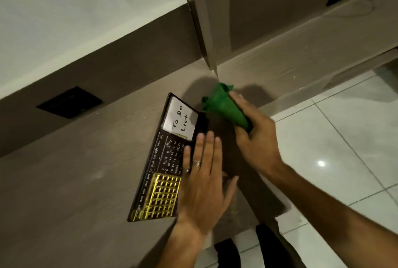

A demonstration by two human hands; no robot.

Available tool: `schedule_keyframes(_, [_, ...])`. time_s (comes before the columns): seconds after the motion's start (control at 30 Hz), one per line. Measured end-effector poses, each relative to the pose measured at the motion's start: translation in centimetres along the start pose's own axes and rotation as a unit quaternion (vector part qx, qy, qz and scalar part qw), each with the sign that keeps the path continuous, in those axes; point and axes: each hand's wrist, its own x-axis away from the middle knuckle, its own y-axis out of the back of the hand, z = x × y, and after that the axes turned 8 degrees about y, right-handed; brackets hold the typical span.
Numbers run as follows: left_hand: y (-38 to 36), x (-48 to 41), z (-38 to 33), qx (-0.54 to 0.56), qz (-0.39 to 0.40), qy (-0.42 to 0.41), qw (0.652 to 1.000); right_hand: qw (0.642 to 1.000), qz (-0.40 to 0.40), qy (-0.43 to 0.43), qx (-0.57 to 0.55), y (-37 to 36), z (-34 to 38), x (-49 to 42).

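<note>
Right hand [252,138] wraps its fingers round a green cloth [224,107], bunched on the wooden desk [75,181] near the wall corner. Left hand [202,181] flat, fingers spread straight, resting on the right edge of a dark calendar board [165,160] marked "To Do List".

Wood-grain desk [86,181]; dark calendar board [163,160] lies flat on it.

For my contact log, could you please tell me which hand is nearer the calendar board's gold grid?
Left. The left hand lies at the right edge of the gold grid; the right hand grips a green cloth beyond the board.
</note>
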Motion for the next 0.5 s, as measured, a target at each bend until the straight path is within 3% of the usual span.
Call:
schedule_keyframes(0.1, [2.5,3.5,3.1,-0.031,-0.03,0.065,0.997,1.0,-0.005,0.013,0.007,-1.7,1.3,2.8])
schedule_keyframes(0.23, [4.0,5.5,5.6,-0.099,0.023,0.149,0.984,0.999,0.017,0.025,0.02,-4.4,1.9,5.3])
schedule_keyframes(0.5, [3.9,3.5,8.9,-0.152,0.012,0.145,0.978,0.99,0.089,0.077,0.084,-9.0,1.4,5.9])
